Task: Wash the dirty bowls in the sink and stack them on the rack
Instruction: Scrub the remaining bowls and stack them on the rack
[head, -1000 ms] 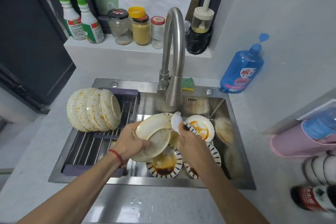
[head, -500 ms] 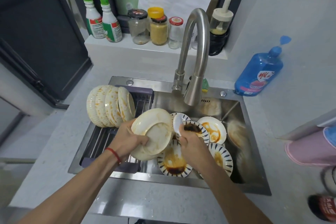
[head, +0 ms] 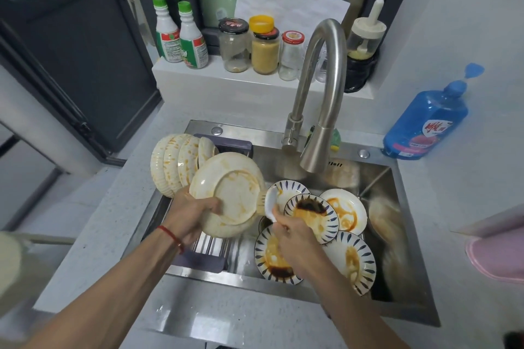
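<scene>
Left hand (head: 195,214) grips a stained cream bowl (head: 229,195) by its rim, tilted, underside toward me, over the rack (head: 204,259). From here I see the sink (head: 397,238) with the rack across its left side; four cream bowls (head: 175,163) stand on edge at the rack's far end. Blue-striped dirty bowls (head: 314,217) lie piled in the basin under the faucet (head: 320,88). Right hand (head: 295,238) pinches a white spoon (head: 270,204) just beside the held bowl.
</scene>
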`<state>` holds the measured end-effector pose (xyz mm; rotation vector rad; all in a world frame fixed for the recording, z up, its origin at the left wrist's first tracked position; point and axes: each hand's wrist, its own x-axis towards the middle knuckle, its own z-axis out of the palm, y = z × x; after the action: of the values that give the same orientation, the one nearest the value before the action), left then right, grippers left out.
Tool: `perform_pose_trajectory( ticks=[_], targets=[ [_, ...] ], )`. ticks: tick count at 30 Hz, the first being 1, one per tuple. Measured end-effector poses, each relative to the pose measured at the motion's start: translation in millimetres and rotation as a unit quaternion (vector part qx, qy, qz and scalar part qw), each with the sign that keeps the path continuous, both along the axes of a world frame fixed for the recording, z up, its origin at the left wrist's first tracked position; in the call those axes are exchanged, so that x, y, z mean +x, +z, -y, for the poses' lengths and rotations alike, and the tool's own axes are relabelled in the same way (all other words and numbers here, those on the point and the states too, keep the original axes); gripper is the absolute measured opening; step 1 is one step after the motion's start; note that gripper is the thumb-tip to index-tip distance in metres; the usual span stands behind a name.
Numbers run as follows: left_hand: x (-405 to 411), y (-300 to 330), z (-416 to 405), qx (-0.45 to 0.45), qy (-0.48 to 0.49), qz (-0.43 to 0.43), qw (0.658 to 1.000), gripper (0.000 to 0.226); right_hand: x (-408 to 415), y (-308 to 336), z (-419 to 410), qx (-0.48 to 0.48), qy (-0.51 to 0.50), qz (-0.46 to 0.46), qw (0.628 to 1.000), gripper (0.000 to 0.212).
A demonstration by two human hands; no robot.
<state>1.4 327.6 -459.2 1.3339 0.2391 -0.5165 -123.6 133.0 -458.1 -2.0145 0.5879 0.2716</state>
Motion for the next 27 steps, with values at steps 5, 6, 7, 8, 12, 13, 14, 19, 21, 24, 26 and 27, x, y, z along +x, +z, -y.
perform_pose_trajectory(
  ticks=[5,6,7,8,12,13,14,19,21,24,26,27],
  targets=[
    [9,3,15,0.057,0.068,0.023,0.996,0.058,4,-9,31,-0.046,-0.025,0.0,0.999,0.047],
    [14,5,19,0.075,0.083,0.038,0.993,0.054,2,-12,41,-0.051,-0.041,0.007,0.998,0.047],
    [20,6,23,0.096,0.102,0.055,0.989,0.05,-2,-14,49,-0.055,-0.049,0.013,0.997,0.046],
    [27,8,26,0.118,0.12,0.078,0.983,0.047,-7,-14,55,-0.057,-0.053,0.018,0.997,0.046],
    [59,9,35,0.236,0.133,0.149,0.951,0.058,-28,-20,67,-0.041,-0.067,0.027,0.997,0.044],
    [68,6,38,0.258,0.128,0.156,0.945,0.059,-31,-23,69,-0.034,-0.073,0.021,0.996,0.044],
    [74,4,42,0.273,0.121,0.158,0.941,0.058,-35,-25,70,-0.034,-0.077,0.011,0.996,0.044],
    [94,-11,65,0.345,0.092,0.165,0.919,0.047,-55,-35,72,-0.011,-0.074,-0.012,0.997,0.044],
    [100,-17,71,0.36,0.086,0.158,0.915,0.044,-61,-32,74,-0.008,-0.066,-0.013,0.998,0.043],
    [106,-29,75,0.389,0.072,0.159,0.905,0.039,-71,-32,77,-0.019,-0.066,-0.037,0.997,0.039],
    [105,-35,74,0.406,0.067,0.165,0.896,0.038,-78,-33,78,-0.027,-0.064,-0.039,0.997,0.04],
    [105,-39,73,0.407,0.067,0.167,0.895,0.04,-80,-33,79,-0.025,-0.062,-0.044,0.997,0.039]
  ],
)
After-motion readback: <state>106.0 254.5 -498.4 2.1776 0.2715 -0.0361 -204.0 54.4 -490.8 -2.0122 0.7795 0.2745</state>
